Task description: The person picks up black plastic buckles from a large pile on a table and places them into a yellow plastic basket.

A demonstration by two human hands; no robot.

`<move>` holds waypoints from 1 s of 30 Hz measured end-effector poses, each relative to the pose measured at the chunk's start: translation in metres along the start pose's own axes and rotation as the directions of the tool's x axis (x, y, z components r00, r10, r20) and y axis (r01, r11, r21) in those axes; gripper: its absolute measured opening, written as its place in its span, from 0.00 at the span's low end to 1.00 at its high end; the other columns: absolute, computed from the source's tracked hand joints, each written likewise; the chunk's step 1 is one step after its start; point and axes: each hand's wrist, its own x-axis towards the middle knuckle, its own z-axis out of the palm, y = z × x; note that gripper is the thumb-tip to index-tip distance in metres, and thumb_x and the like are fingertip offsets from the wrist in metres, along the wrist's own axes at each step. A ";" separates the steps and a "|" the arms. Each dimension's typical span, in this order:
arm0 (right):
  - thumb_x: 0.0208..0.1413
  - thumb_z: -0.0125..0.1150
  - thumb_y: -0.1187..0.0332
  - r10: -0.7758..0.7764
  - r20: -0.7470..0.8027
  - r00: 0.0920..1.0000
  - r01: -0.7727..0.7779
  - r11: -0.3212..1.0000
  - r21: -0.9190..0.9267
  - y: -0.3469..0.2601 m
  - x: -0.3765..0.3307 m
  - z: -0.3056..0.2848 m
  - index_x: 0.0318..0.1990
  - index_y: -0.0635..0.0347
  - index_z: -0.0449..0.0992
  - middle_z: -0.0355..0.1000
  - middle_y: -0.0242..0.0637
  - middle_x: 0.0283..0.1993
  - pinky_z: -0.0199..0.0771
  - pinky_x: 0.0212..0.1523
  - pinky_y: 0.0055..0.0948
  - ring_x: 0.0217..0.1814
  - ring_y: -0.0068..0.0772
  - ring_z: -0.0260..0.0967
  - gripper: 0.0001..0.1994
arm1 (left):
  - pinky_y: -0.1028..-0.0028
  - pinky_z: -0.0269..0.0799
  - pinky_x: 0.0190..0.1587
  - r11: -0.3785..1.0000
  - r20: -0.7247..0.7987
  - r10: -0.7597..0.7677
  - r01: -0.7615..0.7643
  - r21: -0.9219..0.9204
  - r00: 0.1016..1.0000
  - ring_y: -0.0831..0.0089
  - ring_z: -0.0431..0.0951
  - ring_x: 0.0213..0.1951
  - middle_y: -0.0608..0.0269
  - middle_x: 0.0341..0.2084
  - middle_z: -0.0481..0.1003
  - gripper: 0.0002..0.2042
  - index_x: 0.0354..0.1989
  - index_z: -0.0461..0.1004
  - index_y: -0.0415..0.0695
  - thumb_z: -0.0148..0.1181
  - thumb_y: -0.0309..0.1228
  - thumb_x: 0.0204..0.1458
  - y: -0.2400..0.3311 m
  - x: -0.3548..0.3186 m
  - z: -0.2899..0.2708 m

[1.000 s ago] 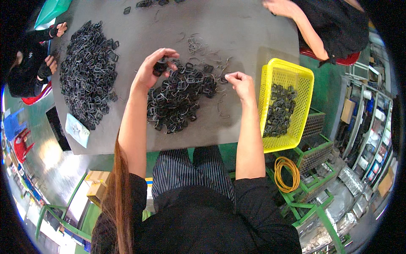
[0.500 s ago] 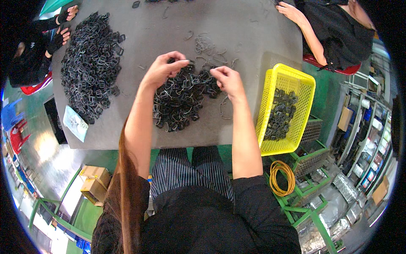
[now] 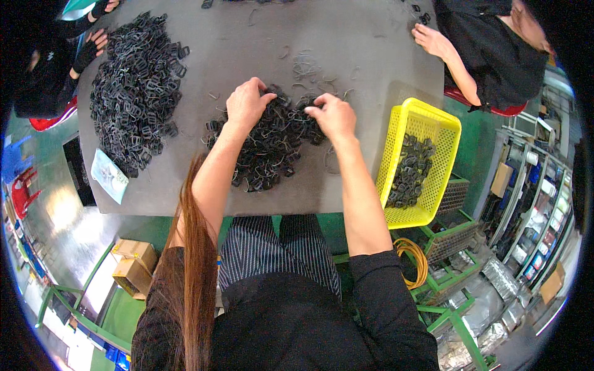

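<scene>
1. Two hands are down on the small pile of black buckles (image 3: 269,145) in the middle of the grey desk (image 3: 365,43). The left hand (image 3: 247,104) is cupped over the pile's upper left edge with its fingers curled into the pieces; the right hand (image 3: 333,115) is pinched at the upper right edge, fingertips closed on something small and dark, though I cannot tell exactly which piece.

2. Judging by that, this is the picking-and-sorting step: the hands are working single pieces loose from the tangle.

3. The next move calls for a fine pinch, I'd say, since the buckles are interlocked and thin pale wire loops (image 3: 303,65) are threaded among them, so a piece would need to be teased free rather than yanked.

4. Materials: the buckles look like hard, matte black plastic, flat rectangular frames with open slots. The desk top is smooth and dull grey.

5. To the right, touching the desk edge, sits a yellow basket (image 3: 445,127) — a stiff plastic mesh with a shallow layer of the same black pieces in it.

6. Far left lies a much larger heap of buckles (image 3: 133,93), with a co-worker's gloved hand (image 3: 86,52) beside it; another person's bare hand (image 3: 430,40) rests at the top right.
</scene>
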 end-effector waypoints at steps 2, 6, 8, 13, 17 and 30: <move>0.40 0.66 0.55 -0.014 0.048 0.999 0.015 1.000 -0.023 -0.009 -0.002 0.006 0.29 0.50 0.77 0.75 0.39 0.30 0.72 0.36 0.40 0.34 0.42 0.73 0.13 | 0.66 0.69 0.33 0.996 0.059 0.019 -0.014 -0.086 0.998 0.62 0.76 0.30 0.59 0.21 0.74 0.17 0.32 0.74 0.45 0.65 0.44 0.40 0.005 -0.001 -0.004; 0.40 0.64 0.59 0.101 0.095 0.990 -0.119 0.970 0.211 0.002 0.002 -0.004 0.27 0.51 0.78 0.75 0.37 0.27 0.72 0.34 0.38 0.32 0.40 0.73 0.09 | 0.70 0.68 0.32 0.812 0.357 0.019 0.195 -0.551 0.934 0.72 0.72 0.26 0.64 0.20 0.73 0.15 0.29 0.74 0.40 0.64 0.41 0.42 -0.003 0.003 -0.023; 0.40 0.65 0.57 0.072 0.052 0.996 -0.082 0.971 0.226 0.018 0.002 -0.001 0.28 0.51 0.78 0.75 0.36 0.28 0.72 0.34 0.38 0.32 0.38 0.73 0.10 | 0.75 0.67 0.29 0.616 0.513 -0.058 0.435 -0.656 0.856 0.76 0.70 0.24 0.65 0.20 0.73 0.13 0.28 0.75 0.41 0.63 0.39 0.44 0.005 0.002 -0.039; 0.40 0.66 0.55 0.032 0.051 0.998 -0.034 0.998 0.047 -0.006 -0.008 0.011 0.31 0.51 0.78 0.75 0.39 0.31 0.72 0.36 0.39 0.35 0.42 0.73 0.13 | 0.84 0.57 0.21 0.866 0.328 0.050 0.122 -0.485 0.943 0.83 0.67 0.22 0.68 0.19 0.69 0.08 0.33 0.72 0.44 0.58 0.34 0.49 -0.005 0.000 -0.036; 0.40 0.65 0.59 0.040 0.019 0.999 -0.044 0.958 0.284 -0.001 -0.004 0.011 0.26 0.54 0.78 0.75 0.38 0.26 0.72 0.33 0.37 0.30 0.40 0.73 0.10 | 0.83 0.64 0.22 0.220 0.408 0.395 0.346 -0.912 0.823 0.77 0.73 0.28 0.62 0.31 0.75 0.12 0.42 0.69 0.44 0.56 0.33 0.50 -0.015 -0.008 -0.057; 0.40 0.64 0.61 0.040 -0.219 0.975 -0.009 0.990 0.142 -0.003 -0.001 0.019 0.26 0.50 0.76 0.74 0.40 0.24 0.71 0.31 0.43 0.29 0.45 0.72 0.07 | 0.63 0.70 0.39 0.998 0.009 0.059 -0.060 0.029 0.998 0.52 0.75 0.38 0.51 0.33 0.76 0.18 0.36 0.74 0.45 0.64 0.44 0.41 0.011 -0.022 0.002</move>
